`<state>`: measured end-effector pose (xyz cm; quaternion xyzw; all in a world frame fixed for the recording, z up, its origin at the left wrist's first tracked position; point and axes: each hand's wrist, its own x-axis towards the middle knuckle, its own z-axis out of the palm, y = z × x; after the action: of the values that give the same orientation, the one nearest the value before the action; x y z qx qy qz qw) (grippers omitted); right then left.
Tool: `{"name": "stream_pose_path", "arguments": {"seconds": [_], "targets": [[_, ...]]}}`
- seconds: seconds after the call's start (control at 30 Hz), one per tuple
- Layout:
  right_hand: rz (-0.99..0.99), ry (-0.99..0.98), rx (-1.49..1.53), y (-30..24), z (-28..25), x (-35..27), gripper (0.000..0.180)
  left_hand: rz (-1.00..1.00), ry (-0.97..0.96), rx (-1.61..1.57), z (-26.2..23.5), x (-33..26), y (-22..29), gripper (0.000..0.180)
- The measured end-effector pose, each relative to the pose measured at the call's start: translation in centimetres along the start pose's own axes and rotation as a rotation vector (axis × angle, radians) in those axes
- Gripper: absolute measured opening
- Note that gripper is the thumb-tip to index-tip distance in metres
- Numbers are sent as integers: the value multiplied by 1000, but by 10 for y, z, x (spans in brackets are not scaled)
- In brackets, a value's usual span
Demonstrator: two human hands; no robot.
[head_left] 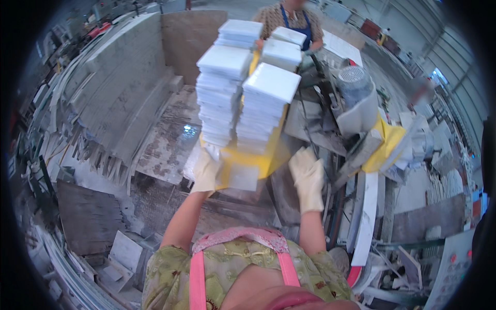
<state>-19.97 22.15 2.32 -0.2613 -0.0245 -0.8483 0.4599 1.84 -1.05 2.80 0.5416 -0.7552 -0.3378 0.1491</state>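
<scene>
Tall stacks of flat, square white slabs (pixel 219 103) stand long axis upright, faces up, on a bright yellow surface (pixel 265 163), with the cream-gloved left hand (pixel 206 169) at its near left edge and the cream-gloved right hand (pixel 307 178) off rightward, fingers loosely bent, though I can't tell either one's grip.

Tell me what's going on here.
A person in pale gloves is working at several tall stacks of flat white pieces on a yellow surface. The left hand is at its near left side; its grip can't be made out. The right hand is off to the right, apart from the stacks. A co-worker stands beyond them.
</scene>
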Motion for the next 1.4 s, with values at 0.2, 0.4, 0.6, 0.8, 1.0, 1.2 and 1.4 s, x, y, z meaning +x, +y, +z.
{"name": "stream_pose_path", "arguments": {"seconds": [0.2,0.4,0.6,0.8,1.0,1.2,1.4], "targets": [[-500,371,-304,-104,64,89,73,-51,20,-3,-1,4,9,69],[-438,548,-501,-88,58,61,57,-15,2,56,-1,4,5,72],[-454,772,-496,-96,24,27,50,-12,-5,62,4,9,-1,71],[-469,590,-398,-100,51,50,55,-27,-1,57,0,5,5,66],[-377,328,-468,-112,51,82,61,-25,39,120,-2,2,10,63],[-141,550,-860,-99,1,-36,54,-38,35,67,3,7,4,66],[-228,1182,-1646,-129,55,-176,53,-9,39,93,2,6,3,69]]}}
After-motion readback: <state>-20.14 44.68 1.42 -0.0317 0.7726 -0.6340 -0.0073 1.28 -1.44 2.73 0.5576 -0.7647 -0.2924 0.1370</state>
